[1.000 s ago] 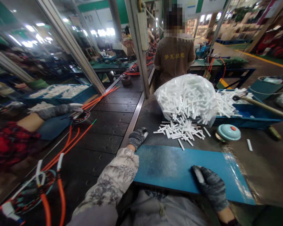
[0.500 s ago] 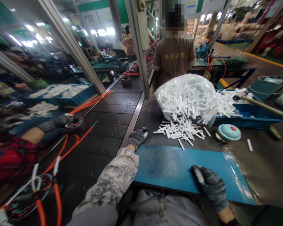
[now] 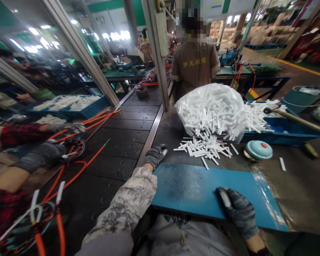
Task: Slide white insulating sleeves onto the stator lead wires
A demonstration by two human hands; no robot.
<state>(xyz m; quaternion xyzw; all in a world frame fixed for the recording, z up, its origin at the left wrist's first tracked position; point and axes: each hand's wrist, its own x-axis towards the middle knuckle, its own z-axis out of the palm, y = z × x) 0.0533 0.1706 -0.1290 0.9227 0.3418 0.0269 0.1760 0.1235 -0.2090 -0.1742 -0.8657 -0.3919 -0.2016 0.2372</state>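
Note:
My left hand [image 3: 155, 156], in a grey striped glove, rests by the metal rail [image 3: 147, 151] at the far left corner of a blue board [image 3: 186, 188]. Its fingers are curled together, with no object showing in them. On the board's near right part lies my right hand [image 3: 238, 209], gloved alike, fingers folded and pale thumb alongside. Nothing shows in this grip either, though the underside is hidden. Beyond the board, loose short white tubes [image 3: 202, 149] spill from a clear plastic bag [image 3: 212, 110] full of them.
A light-blue round container [image 3: 258, 150] stands right of the tubes. Behind is a blue tray [image 3: 288, 133]. Left runs a dark slatted conveyor [image 3: 117, 149] carrying wound coil parts with orange leads [image 3: 93, 160]. A co-worker's gloved hands [image 3: 42, 153] work there; another person [image 3: 194, 67] stands ahead.
The co-worker at left has brought both gloved hands to a coil part, which has shifted left and nearer. The person ahead has moved slightly left. My hands have stayed still.

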